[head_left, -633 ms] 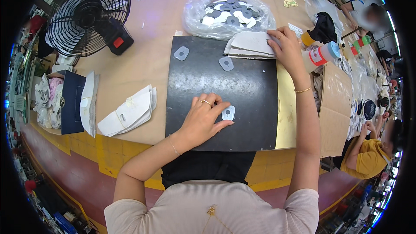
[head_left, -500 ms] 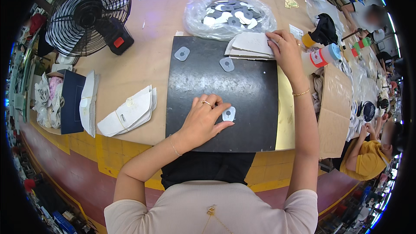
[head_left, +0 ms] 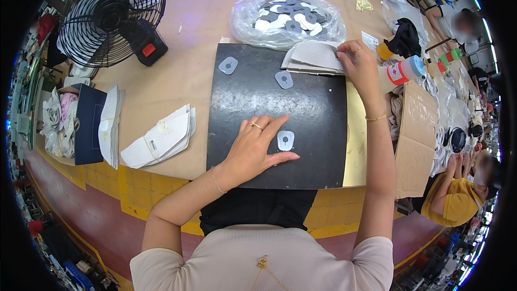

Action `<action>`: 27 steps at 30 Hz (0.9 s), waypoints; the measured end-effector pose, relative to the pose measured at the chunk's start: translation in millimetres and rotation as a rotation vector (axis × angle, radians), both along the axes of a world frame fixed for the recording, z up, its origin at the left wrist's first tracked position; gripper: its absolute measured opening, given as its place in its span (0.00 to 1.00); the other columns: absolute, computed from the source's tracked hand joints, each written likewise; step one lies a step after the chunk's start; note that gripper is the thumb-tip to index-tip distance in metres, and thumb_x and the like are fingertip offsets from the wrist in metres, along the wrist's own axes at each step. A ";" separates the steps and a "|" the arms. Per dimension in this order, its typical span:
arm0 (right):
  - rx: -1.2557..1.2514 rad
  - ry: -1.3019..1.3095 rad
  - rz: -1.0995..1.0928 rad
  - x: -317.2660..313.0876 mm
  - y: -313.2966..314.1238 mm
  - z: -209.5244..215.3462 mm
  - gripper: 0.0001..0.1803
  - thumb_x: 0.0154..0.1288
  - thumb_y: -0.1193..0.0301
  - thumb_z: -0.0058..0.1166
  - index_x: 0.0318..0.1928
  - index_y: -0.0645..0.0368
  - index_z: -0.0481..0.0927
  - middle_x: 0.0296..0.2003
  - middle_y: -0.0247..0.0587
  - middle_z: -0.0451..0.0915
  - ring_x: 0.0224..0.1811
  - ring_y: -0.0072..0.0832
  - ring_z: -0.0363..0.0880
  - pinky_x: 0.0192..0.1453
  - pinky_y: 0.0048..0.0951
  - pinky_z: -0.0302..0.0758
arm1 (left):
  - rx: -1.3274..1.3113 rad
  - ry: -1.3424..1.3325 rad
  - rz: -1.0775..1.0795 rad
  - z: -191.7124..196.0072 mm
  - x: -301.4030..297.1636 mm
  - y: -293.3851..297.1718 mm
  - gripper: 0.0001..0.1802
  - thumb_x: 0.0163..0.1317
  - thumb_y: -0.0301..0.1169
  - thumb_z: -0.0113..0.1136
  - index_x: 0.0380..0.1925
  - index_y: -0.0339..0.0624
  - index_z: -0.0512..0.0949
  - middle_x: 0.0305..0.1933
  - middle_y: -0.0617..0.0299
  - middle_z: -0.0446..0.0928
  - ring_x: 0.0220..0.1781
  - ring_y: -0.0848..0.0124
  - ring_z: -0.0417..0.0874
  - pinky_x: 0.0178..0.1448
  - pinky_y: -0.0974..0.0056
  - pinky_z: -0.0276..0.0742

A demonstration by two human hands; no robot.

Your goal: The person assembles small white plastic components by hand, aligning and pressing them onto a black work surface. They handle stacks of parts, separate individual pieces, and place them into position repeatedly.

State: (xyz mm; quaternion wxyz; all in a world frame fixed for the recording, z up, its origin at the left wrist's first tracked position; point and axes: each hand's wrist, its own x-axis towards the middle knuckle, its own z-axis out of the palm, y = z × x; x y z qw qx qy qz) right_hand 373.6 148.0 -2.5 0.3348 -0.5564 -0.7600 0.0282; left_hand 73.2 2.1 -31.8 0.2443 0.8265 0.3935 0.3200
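My left hand [head_left: 254, 143] rests on the black board [head_left: 242, 97], thumb and fingers spread apart. Between them, on the board, lies a small pale grey patch [head_left: 285, 140] with a dark keyhole-shaped mark. Two similar patches, one at the upper left [head_left: 228, 66] and one nearer the middle [head_left: 284, 80], lie flat farther up. At the board's far right corner my right hand [head_left: 360, 62] pinches the right edge of a white cut piece on top of a stack of white pieces [head_left: 312, 58]. Whether it grips more than one layer is hidden.
A clear plastic bag [head_left: 242, 24] of grey and white patches sits beyond the board. Left are a black fan [head_left: 110, 16] and banded white pieces [head_left: 161, 137]. Bottles [head_left: 398, 73] and a cardboard box [head_left: 417, 140] stand right. A co-worker in yellow [head_left: 452, 202] sits farther right.
My left fingers have lifted off the grey patch and spread wider. My right hand has shifted slightly to the right at the edge of the white stack.
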 end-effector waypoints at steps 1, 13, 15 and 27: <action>-0.022 0.039 0.011 0.5 -1.6 1.5 0.06 0.65 0.74 0.63 0.41 0.58 0.83 0.39 0.41 0.84 0.47 0.40 0.83 0.56 0.39 0.71 | -0.006 -0.019 0.000 -0.1 0.0 0.5 0.43 0.56 0.51 0.74 0.66 0.39 0.72 0.48 0.54 0.76 0.49 0.58 0.76 0.57 0.58 0.68; 0.062 -0.194 0.192 -52.9 -113.3 103.4 0.07 0.60 0.80 0.60 0.40 0.59 0.80 0.33 0.40 0.81 0.35 0.40 0.82 0.38 0.37 0.74 | 0.011 -0.296 0.191 41.9 -17.6 0.2 0.50 0.52 0.41 0.81 0.73 0.45 0.65 0.65 0.53 0.68 0.60 0.53 0.75 0.66 0.52 0.71; -0.017 -0.213 0.290 -70.4 -143.1 115.5 0.09 0.56 0.80 0.63 0.37 0.58 0.81 0.32 0.38 0.82 0.34 0.38 0.82 0.38 0.35 0.76 | 0.041 -0.383 0.207 67.3 -15.2 -10.1 0.43 0.51 0.40 0.81 0.67 0.46 0.73 0.70 0.50 0.68 0.70 0.46 0.70 0.73 0.46 0.65; -0.977 0.348 0.177 -64.2 -207.0 41.4 0.14 0.63 0.69 0.71 0.44 0.62 0.84 0.30 0.41 0.85 0.29 0.25 0.81 0.35 0.25 0.75 | -1.124 -0.244 -0.041 52.9 -46.5 -33.7 0.11 0.65 0.26 0.70 0.46 0.37 0.83 0.37 0.58 0.84 0.31 0.75 0.86 0.31 0.72 0.81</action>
